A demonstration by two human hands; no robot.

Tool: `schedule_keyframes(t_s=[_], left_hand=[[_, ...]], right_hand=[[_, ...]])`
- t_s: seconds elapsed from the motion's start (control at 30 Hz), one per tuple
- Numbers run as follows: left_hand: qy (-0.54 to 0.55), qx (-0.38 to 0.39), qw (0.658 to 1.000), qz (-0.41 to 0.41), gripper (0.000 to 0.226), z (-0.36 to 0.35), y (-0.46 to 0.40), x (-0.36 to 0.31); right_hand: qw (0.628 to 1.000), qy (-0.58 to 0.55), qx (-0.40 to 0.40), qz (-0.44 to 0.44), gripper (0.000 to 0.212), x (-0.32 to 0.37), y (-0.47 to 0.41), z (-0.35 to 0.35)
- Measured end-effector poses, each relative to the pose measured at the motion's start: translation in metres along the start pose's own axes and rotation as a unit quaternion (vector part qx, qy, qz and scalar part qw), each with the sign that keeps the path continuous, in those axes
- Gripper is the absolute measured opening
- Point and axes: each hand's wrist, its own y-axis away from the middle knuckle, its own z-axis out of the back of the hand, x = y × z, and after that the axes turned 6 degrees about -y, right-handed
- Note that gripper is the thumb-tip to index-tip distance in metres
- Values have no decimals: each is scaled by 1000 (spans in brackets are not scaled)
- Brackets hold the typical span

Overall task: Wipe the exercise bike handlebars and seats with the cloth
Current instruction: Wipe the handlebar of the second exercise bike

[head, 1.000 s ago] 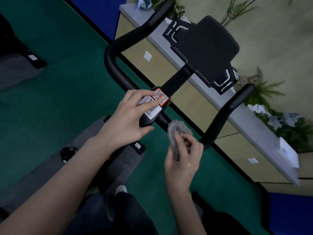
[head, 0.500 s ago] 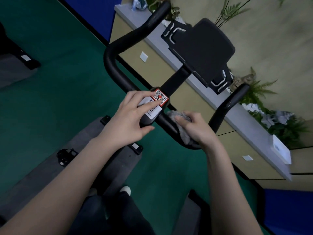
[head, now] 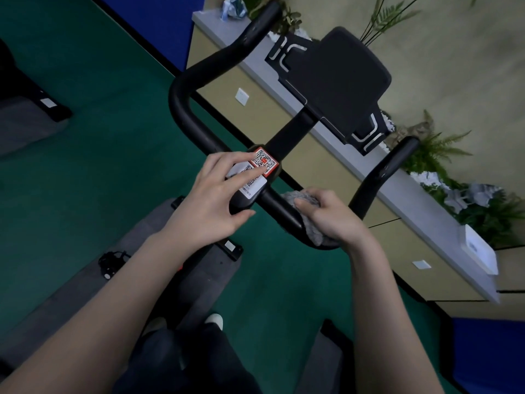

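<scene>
The right hand point(head: 335, 216) is gripping the grey cloth point(head: 308, 220), fingers curled round it and round the handlebar point(head: 184, 109) beneath, so the cloth is lying wrapped over the low curve of the bar just right of the centre clamp. The left hand point(head: 216, 200) is resting on that clamp with its fingers spread and nearly straight, fingertips touching the labels point(head: 260, 172) there; it is steadying the bike, holding nothing.

Judging from this, the wiping is sitting at an early stage: only 1 short stretch of bar is under the cloth. The right upright grip point(head: 395, 163), rising just beyond the hand, is showing bare, and the long left arm of the bar, sweeping up toward the planter ledge point(head: 426, 194), is well apart from the cloth. Whether either has been wiped is not something the surface is giving away, as the black finish is looking the same all along. No seat is appearing in view, so that half of the job is probably waiting. The black console point(head: 341, 89) above the stem is standing apart from both hands, and the green floor point(head: 99, 152) is lying below
</scene>
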Motion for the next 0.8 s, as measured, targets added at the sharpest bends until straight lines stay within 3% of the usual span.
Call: schedule_keyframes(t_s=[0.17, 0.27, 0.4, 0.53, 0.63, 0.7, 0.8], left_hand=[[-1, 9, 1000, -7, 70, 1, 0, 1], [-3, 12, 1000, -10, 70, 1, 0, 1], [-9, 17, 1000, -10, 70, 3, -1, 2], [-14, 26, 1000, -10, 70, 3, -1, 0], [-25, 38, 999, -9, 71, 6, -1, -2], [-32, 54, 998, -17, 73, 10, -2, -2], [-38, 97, 994, -35, 78, 19, -4, 2]], right_hand=[[999, 16, -35, 29, 12, -1, 6, -5], [982, 43, -159, 90, 7, -3, 30, -7], [940, -44, -301, 154, 3, -4, 66, -35], [897, -139, -392, 147, 9, -9, 99, -79], [899, -239, -360, 67, 17, -12, 108, -115], [898, -308, -314, -15, 6, -14, 101, -132], [829, -475, -271, -116, 19, -4, 73, -140]])
